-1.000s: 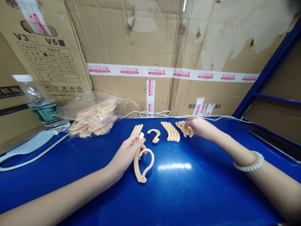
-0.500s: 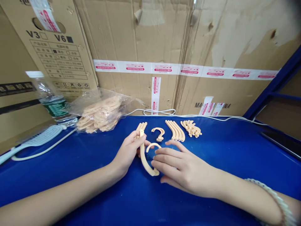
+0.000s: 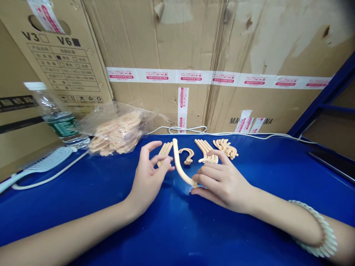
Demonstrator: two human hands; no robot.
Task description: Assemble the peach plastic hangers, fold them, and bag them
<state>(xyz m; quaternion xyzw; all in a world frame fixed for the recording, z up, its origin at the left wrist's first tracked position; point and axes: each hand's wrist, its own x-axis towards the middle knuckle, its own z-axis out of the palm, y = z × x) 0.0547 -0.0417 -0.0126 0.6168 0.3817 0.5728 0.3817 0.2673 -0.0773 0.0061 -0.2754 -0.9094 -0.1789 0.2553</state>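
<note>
My right hand [image 3: 226, 183] pinches the lower end of a curved beige hanger arm [image 3: 180, 166], which leans up and to the left. A thin hook tip [image 3: 202, 160] shows by my right fingers; its joint to the arm is hidden. Just left of the arm, my left hand [image 3: 151, 173] has its fingers apart and holds nothing. Behind it lies a row of straight-looking beige strips [image 3: 165, 149], partly covered by the fingers. A few beige hooks [image 3: 188, 156] lie stacked beyond the held arm. Several curved arms [image 3: 205, 147] and a pile of hooks [image 3: 225, 147] lie behind my right hand.
A clear bag of beige parts [image 3: 119, 133], a water bottle [image 3: 59, 122] and a pale hairbrush [image 3: 52, 159] stand or lie at the left. A white cable [image 3: 235, 134] runs along the cardboard wall [image 3: 155, 103]. A dark flat device [image 3: 332, 166] lies at the right.
My left hand has let go of the hanger arm's upper end and opened. My right hand now grips the lower end, and the arm has moved up and slightly right.
</note>
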